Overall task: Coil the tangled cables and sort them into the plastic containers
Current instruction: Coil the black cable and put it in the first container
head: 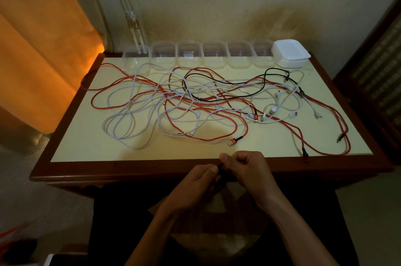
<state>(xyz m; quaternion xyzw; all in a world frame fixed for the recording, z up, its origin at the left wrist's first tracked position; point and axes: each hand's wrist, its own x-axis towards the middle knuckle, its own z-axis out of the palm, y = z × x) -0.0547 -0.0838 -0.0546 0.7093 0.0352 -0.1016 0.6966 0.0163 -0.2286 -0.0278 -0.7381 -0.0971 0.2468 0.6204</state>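
Observation:
A tangle of red, white and black cables [208,103] spreads over the cream tabletop [82,144]. One red cable's orange USB plug [233,142] lies near the front edge. Several clear plastic containers [188,54] stand in a row along the back edge. My left hand [195,185] and my right hand [247,168] meet just in front of the table's front edge, fingers curled round a small dark cable [220,171] held between them. Most of that dark cable is hidden by the fingers.
A stack of white lids [290,53] sits at the back right beside the containers. The table has a dark wooden rim [130,170]. An orange curtain [43,37] hangs at the left and dark furniture [382,70] stands at the right.

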